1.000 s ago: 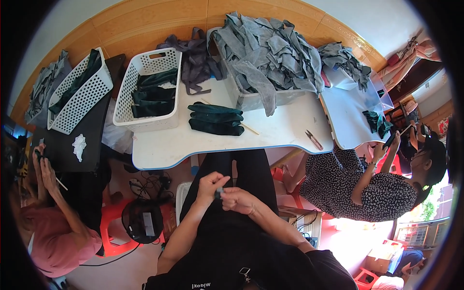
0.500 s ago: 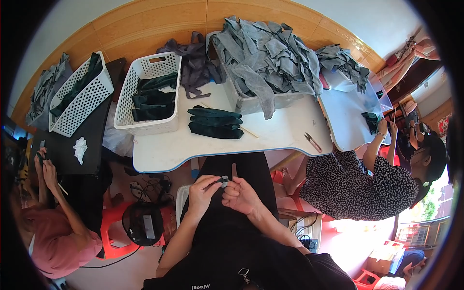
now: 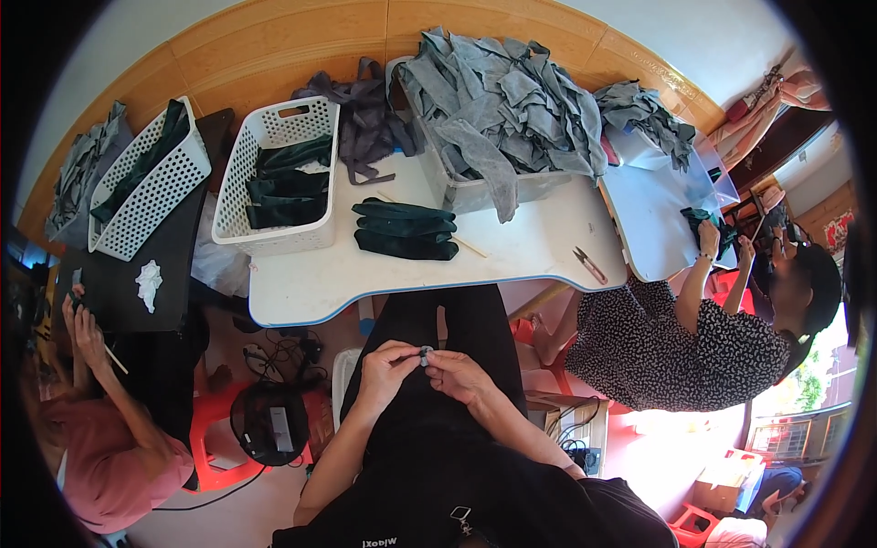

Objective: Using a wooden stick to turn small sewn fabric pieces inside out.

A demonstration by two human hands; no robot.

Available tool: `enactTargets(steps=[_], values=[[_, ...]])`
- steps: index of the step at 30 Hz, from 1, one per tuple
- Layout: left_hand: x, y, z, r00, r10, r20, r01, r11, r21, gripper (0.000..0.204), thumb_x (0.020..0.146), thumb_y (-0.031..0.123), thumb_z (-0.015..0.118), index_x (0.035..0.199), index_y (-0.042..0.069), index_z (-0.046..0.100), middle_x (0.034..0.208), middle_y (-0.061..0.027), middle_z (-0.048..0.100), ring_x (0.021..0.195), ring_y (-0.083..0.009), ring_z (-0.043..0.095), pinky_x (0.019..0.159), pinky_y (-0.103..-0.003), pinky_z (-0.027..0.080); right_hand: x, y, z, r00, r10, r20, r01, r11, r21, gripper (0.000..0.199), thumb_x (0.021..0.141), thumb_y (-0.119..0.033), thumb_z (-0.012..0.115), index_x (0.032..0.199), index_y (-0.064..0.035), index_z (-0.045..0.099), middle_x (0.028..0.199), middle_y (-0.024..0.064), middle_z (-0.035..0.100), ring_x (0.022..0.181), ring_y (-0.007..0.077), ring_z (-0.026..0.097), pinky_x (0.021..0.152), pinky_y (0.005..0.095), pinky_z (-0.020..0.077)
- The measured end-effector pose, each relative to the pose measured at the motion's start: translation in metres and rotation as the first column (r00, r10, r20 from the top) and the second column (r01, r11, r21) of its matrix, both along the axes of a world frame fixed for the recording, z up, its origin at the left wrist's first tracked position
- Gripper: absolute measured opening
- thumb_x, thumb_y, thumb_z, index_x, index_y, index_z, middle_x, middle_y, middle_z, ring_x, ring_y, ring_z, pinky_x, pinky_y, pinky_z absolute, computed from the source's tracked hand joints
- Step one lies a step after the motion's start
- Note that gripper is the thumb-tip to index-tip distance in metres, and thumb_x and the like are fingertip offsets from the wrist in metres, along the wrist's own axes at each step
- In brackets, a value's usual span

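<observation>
A small grey piece point(image 3: 426, 353) is pinched between the fingertips of the left hand point(image 3: 388, 363) and right hand point(image 3: 459, 373), held over the lap just below the white table point(image 3: 539, 247), seemingly for close handling.

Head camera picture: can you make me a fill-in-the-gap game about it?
1. Both hands, the left hand and the right hand, pinch one small grey ____ between them, over the lap.
2. The stack of folded dark green cloth lies on the ____ table.
3. The small snips lie near the table's ____ edge.
4. The white basket on the table holds dark ____ cloth.

Missing words: piece; white; right; green
</observation>
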State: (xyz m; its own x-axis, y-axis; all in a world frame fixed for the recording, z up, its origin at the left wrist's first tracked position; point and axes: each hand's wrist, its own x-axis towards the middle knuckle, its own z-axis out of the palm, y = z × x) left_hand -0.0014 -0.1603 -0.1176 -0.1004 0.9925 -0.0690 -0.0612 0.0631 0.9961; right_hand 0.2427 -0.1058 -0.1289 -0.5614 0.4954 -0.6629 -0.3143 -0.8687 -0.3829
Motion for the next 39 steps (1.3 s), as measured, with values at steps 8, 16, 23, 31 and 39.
enactTargets(steps=[8, 16, 23, 31, 39], values=[[-0.017, -0.011, -0.026, 0.995, 0.013, 0.1, -0.007, 0.998, -0.061, 0.029, 0.113, -0.008, 0.099, 0.141, -0.006, 0.099, 0.141, -0.0126, 0.092, 0.125, -0.0216, 0.093, 0.112, -0.035, 0.076, -0.011, 0.003, 0.005, 0.999, 0.034, 0.004, -0.034, 0.991, 0.129, 0.021, 0.134, -0.028, 0.086, 0.13, -0.0096, 0.096, 0.11, -0.0011, 0.085, 0.1, 0.0104, 0.071, 0.087, 0.0321, 0.0519], [-0.019, -0.016, -0.046, 0.984, 0.028, 0.175, -0.009, 0.994, -0.111, 0.026, 0.112, -0.012, 0.098, 0.137, -0.008, 0.097, 0.142, -0.0128, 0.092, 0.127, -0.0207, 0.093, 0.112, -0.035, 0.076, -0.017, -0.004, 0.003, 0.985, 0.036, 0.171, -0.068, 0.98, 0.186, 0.01, 0.13, -0.018, 0.09, 0.126, -0.0105, 0.095, 0.112, -0.0043, 0.085, 0.096, 0.0087, 0.069, 0.085, 0.0303, 0.0494], [-0.007, -0.034, -0.042, 0.98, 0.022, 0.198, 0.004, 0.991, -0.131, 0.024, 0.112, -0.012, 0.097, 0.136, -0.008, 0.096, 0.132, -0.0105, 0.094, 0.118, -0.0184, 0.093, 0.107, -0.033, 0.075, -0.011, -0.021, -0.018, 0.973, -0.159, 0.168, 0.105, 0.951, 0.292, 0.024, 0.121, -0.011, 0.1, 0.145, -0.0096, 0.095, 0.118, -0.0006, 0.089, 0.078, 0.0069, 0.061, 0.069, 0.0279, 0.0433], [-0.012, -0.033, -0.04, 0.933, 0.038, 0.359, 0.055, 0.968, -0.246, 0.014, 0.121, 0.0, 0.094, 0.135, -0.003, 0.095, 0.119, -0.0058, 0.095, 0.104, -0.0125, 0.088, 0.098, -0.03, 0.071, 0.002, 0.011, 0.032, 0.929, 0.303, 0.211, -0.364, 0.848, 0.386, 0.05, 0.133, -0.024, 0.087, 0.179, -0.0057, 0.085, 0.129, 0.0027, 0.088, 0.109, 0.0097, 0.074, 0.093, 0.025, 0.0564], [-0.017, -0.023, -0.025, 0.982, -0.1, 0.159, 0.142, 0.949, -0.281, 0.011, 0.126, 0.007, 0.09, 0.133, -0.001, 0.092, 0.115, -0.0028, 0.091, 0.103, -0.0125, 0.085, 0.095, -0.031, 0.069, 0.007, 0.022, 0.06, 0.897, 0.137, 0.421, -0.425, 0.532, 0.732, 0.044, 0.132, -0.028, 0.087, 0.172, -0.0089, 0.09, 0.13, 0.003, 0.082, 0.118, 0.0148, 0.076, 0.107, 0.0332, 0.0644]])
